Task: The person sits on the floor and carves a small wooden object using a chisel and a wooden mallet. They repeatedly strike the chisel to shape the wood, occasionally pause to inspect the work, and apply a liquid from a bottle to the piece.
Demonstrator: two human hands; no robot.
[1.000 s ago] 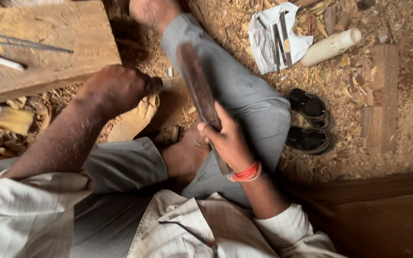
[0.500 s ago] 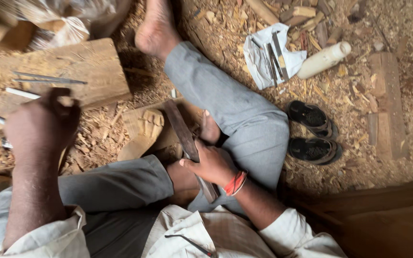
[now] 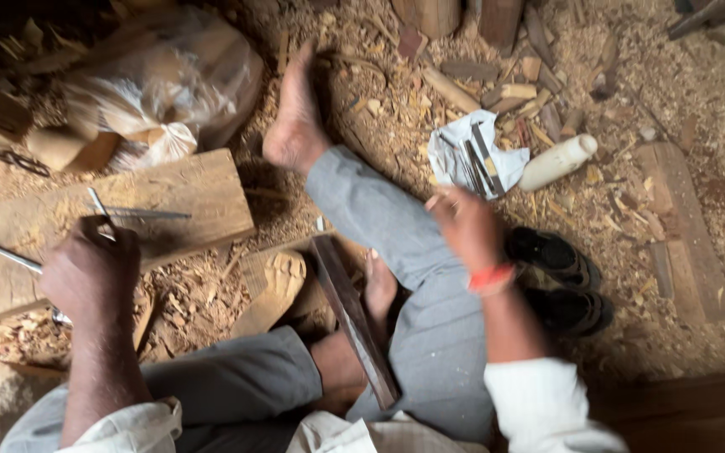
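Note:
I sit on the ground with my grey-trousered legs folded. My left hand [image 3: 90, 277] is closed around a thin metal chisel [image 3: 96, 204] at the near edge of a wooden block [image 3: 186, 193]. My right hand [image 3: 463, 226] hovers blurred above my knee, fingers apart and holding nothing. It is a short way from a white cloth [image 3: 455, 147] that carries several flat metal tools. A long dark bar [image 3: 354, 331] rests loose across my lap. A pale carved wooden piece [image 3: 274, 285] lies beside it on the shavings.
More metal rods [image 3: 148, 215] lie on the block. A cream cylinder [image 3: 555, 161] is next to the cloth. Black sandals [image 3: 560, 281] sit right of my leg. A plastic bag [image 3: 161, 92] is at the back left, a plank [image 3: 690, 243] at the right. Wood chips cover the ground.
My right hand has let go of the dark bar and moved up and right toward the cloth. My left hand has come down onto the block and closed on the chisel.

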